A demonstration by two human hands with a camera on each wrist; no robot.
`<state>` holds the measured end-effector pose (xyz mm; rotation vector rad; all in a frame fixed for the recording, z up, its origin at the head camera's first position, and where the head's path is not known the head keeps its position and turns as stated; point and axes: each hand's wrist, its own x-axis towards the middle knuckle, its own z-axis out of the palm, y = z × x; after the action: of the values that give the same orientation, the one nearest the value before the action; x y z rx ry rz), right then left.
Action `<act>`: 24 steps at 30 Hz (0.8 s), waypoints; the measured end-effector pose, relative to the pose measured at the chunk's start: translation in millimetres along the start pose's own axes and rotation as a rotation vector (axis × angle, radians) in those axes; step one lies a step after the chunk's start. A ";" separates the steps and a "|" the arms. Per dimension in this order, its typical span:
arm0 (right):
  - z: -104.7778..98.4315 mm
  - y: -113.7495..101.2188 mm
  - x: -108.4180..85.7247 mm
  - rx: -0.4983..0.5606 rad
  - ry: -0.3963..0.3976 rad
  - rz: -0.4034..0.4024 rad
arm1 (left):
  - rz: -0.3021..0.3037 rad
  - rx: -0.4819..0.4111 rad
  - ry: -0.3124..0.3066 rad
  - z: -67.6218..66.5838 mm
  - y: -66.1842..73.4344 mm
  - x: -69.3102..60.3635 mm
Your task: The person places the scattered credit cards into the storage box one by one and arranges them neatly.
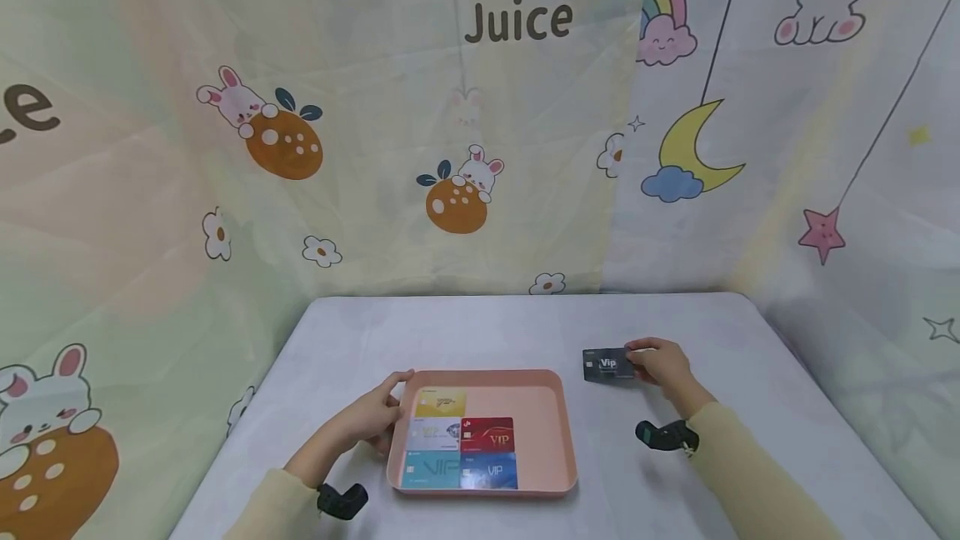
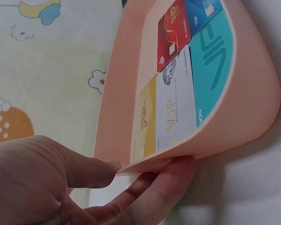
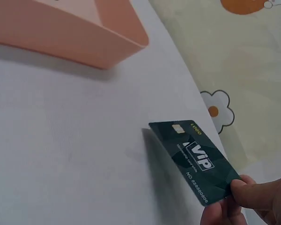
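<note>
A dark green VIP card [image 3: 192,159] is pinched at one end between the thumb and fingers of my right hand [image 1: 663,367], to the right of the tray. In the right wrist view the card tilts over the white tabletop and casts a shadow. My left hand [image 1: 367,419] grips the left rim of a pink tray [image 1: 543,440], thumb at the rim and fingers outside. Inside the tray lie a yellow card [image 1: 441,402], a white card [image 1: 433,433], a red card [image 1: 487,435], a teal card [image 1: 431,470] and a blue card [image 1: 489,471], set edge to edge.
The tray and hands are over a white-covered table [image 1: 630,490]. A cartoon-printed curtain [image 1: 375,190] stands behind the table's back edge and along the sides. Each wrist wears a black camera band, such as the right band [image 1: 667,436].
</note>
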<state>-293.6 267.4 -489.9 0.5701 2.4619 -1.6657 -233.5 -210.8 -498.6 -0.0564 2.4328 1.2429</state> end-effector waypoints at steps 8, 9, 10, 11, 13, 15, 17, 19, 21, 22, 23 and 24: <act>10.1 -18.1 -14.9 0.140 -0.104 -0.018 | -0.001 0.000 0.006 0.3 -0.5 -1.0; 12.2 -20.3 -16.7 0.154 -0.118 -0.019 | 0.000 0.000 0.005 0.2 -0.5 -1.2; 14.8 -22.5 -18.3 0.167 -0.130 -0.018 | 0.000 0.000 0.004 0.1 -0.6 -1.4; 17.8 -24.8 -20.2 0.174 -0.142 -0.018 | -0.001 -0.001 0.004 0.2 -0.3 -1.8; 24.8 -28.5 -23.3 0.178 -0.160 -0.014 | -0.005 -0.002 0.004 0.5 0.0 -2.0; 32.7 -32.6 -26.8 0.181 -0.175 -0.014 | -0.008 -0.006 0.003 0.8 0.2 -1.9; 40.7 -36.4 -30.5 0.176 -0.191 -0.026 | -0.004 -0.001 0.002 1.2 0.3 -1.8; 49.2 -39.7 -33.7 0.173 -0.202 -0.037 | -0.005 0.002 0.003 1.4 0.4 -1.1; 57.7 -42.6 -37.2 0.172 -0.215 -0.051 | -0.004 0.003 0.003 1.3 0.6 -0.8; 62.0 -44.0 -39.5 0.168 -0.219 -0.060 | -0.004 0.003 0.003 1.1 0.4 -0.6; 66.4 -45.0 -41.4 0.163 -0.222 -0.068 | -0.009 -0.001 0.005 1.0 0.2 -0.3; 70.9 -45.9 -43.6 0.154 -0.220 -0.076 | -0.009 -0.003 0.004 0.8 -0.1 -0.2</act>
<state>-278.3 177.0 -464.5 0.2920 2.2410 -1.8488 -233.1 -210.2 -499.0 -0.0706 2.4322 1.2433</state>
